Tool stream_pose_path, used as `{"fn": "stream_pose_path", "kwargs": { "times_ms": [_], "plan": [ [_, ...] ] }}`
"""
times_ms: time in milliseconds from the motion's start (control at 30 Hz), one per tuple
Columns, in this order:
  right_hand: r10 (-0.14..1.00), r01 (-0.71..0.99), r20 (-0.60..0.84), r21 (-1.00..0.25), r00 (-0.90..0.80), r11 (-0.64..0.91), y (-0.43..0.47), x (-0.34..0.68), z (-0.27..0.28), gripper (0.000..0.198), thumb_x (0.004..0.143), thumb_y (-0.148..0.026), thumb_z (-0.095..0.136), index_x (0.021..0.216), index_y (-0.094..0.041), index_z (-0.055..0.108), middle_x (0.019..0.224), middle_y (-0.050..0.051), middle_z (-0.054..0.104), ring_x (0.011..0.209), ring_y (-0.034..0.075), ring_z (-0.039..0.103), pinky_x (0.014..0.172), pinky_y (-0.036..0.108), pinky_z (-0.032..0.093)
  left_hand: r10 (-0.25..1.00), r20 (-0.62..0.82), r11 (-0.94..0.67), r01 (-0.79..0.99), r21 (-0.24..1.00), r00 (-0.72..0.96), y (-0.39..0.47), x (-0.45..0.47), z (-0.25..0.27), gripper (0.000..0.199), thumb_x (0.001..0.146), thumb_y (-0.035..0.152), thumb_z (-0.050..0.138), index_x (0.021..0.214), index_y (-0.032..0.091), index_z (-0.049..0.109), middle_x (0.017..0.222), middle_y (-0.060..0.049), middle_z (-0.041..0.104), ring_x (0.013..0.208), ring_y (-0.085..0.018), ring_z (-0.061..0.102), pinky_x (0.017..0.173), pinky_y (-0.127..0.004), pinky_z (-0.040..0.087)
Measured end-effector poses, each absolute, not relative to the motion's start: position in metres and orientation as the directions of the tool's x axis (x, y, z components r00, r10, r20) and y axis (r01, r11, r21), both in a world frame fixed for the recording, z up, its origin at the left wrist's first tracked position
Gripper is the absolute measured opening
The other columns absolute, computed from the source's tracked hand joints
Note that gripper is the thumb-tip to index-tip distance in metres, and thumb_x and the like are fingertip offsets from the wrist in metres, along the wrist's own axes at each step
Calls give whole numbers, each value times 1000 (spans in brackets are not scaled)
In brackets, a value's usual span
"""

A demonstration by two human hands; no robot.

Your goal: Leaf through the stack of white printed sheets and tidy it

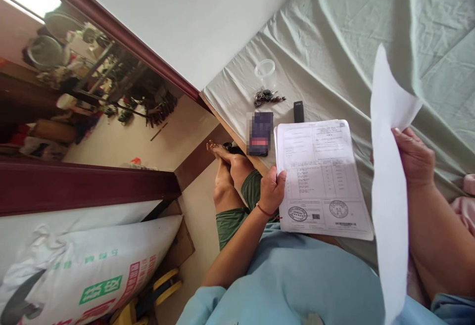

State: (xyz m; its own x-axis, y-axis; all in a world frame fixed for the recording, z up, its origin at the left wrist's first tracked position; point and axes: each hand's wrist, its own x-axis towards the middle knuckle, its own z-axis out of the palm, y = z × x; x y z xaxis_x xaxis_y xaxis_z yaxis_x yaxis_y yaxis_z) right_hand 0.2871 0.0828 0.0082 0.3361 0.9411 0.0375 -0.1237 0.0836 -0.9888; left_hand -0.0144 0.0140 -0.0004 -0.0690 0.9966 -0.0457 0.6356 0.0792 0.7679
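Note:
My left hand (272, 189) grips the left edge of a stack of printed papers (319, 176), thumb on top. The top page carries a table and two oval or round stamps near its lower edge. To the right, my right hand (413, 157) pinches a single sheet of paper (389, 181), which hangs upright and curved, apart from the stack. Just beyond the stack lie a small black box-shaped object (298, 112) and a phone (264, 134) whose screen is partly blurred.
On the pale green sheet (334, 58) are a bunch of keys (267, 97) and a clear plastic cup (264, 70). A white printed sack (96, 270) stands on the left, near a yellow-and-black object (163, 285). Past the dark red frame (89, 184), clutter lines the floor.

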Motion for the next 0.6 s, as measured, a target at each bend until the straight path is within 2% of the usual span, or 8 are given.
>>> {"fn": "stream_pose_path", "kwargs": {
  "times_ms": [100,200,267,333,433,500,600],
  "plan": [
    [929,-329,-133,-944,346,-13,83,284,10,19,71,-38,75,82,-24,67,68,4,65,59,22,62,55,38,51,994,-76,108,579,808,-79,14,-14,-1,30,94,46,54,85,18,58,70,1,62,64,-13,53,62,-26,40],
    [900,-351,-147,-936,410,7,80,278,11,21,70,-34,76,88,-24,69,79,3,69,63,18,61,54,32,47,988,-132,151,448,881,-75,16,-13,0,32,91,47,61,100,16,65,88,-5,73,77,-17,64,71,-28,50],
    [874,-217,-72,-975,480,39,77,274,10,18,74,-32,75,87,-23,67,76,0,64,60,13,53,52,27,39,986,-150,165,365,917,-68,17,-12,1,35,90,46,64,108,15,66,99,-8,75,87,-20,68,78,-30,53],
    [875,40,29,-999,484,11,73,271,8,17,79,-33,72,77,-21,60,65,-4,53,55,9,40,50,26,29,986,-152,167,316,934,-74,18,-13,2,36,89,44,66,111,16,66,105,-9,76,92,-21,70,82,-32,55],
    [918,427,123,-902,377,-55,71,270,7,30,85,-39,66,67,-22,48,56,-6,39,53,9,31,51,28,24,981,-151,184,361,914,-118,19,-14,3,34,87,43,67,109,17,66,103,-8,77,91,-21,70,84,-33,56],
    [930,544,144,-837,337,-67,71,271,7,34,85,-42,64,65,-22,44,55,-5,38,53,10,32,53,29,27,977,-154,203,414,887,-150,19,-16,3,37,86,46,68,108,17,66,102,-8,77,91,-22,71,85,-33,56],
    [918,571,145,-815,370,-102,72,273,8,40,86,-46,62,63,-23,37,54,-5,36,53,11,32,55,30,27,971,-173,227,403,887,-167,19,-17,4,45,87,53,66,116,18,65,109,-9,77,97,-22,71,89,-34,56]
  ]
}}
